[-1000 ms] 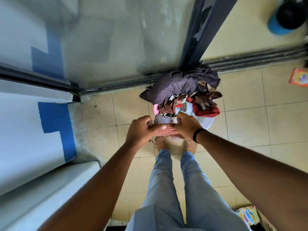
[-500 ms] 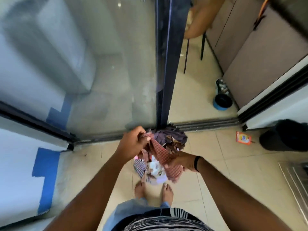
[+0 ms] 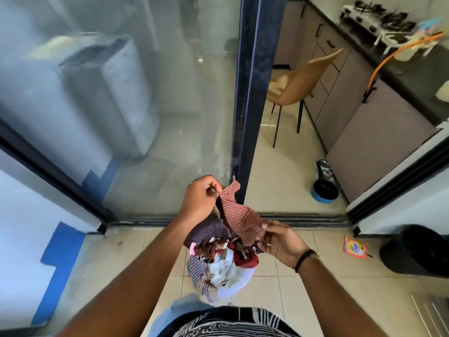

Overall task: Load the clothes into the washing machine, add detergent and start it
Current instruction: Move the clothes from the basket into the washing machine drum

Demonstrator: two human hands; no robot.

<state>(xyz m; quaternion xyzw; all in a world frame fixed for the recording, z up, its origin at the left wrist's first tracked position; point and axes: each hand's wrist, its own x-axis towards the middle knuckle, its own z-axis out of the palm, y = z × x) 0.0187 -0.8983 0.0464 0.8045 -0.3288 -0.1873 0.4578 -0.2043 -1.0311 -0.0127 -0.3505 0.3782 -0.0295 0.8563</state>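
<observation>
Currently, both hands were up holding one red-and-white checked cloth (image 3: 239, 221) stretched between them, above the laundry pile. Left hand (image 3: 200, 199) pinched the cloth's upper corner, fingers curled round it. Right hand (image 3: 281, 243) gripped the lower edge, thumb and fingers closed on the fabric; a black band (image 3: 305, 259) sat on that wrist.

Directly below the cloth: a white plastic tub (image 3: 240, 282) on the beige tiled floor (image 3: 298, 302), heaped with mixed clothes (image 3: 218, 259) — a dark purple piece at the back, a red item on the right, a blue-checked piece hanging over the near left rim.

An orange detergent sachet (image 3: 355, 248) lay flat on the floor right of the tub, well apart from it, near a black round bin (image 3: 418, 251).

Ahead: a large glass panel (image 3: 145, 105) with a dark blue vertical door frame (image 3: 252, 93) on its right. Through the opening, a tan moulded chair (image 3: 298, 81) stood beside grey-brown cabinets (image 3: 359, 110), with a blue-rimmed black bowl (image 3: 324, 192) on the floor there. Blue tape (image 3: 56, 268) marked the white wall at left.
</observation>
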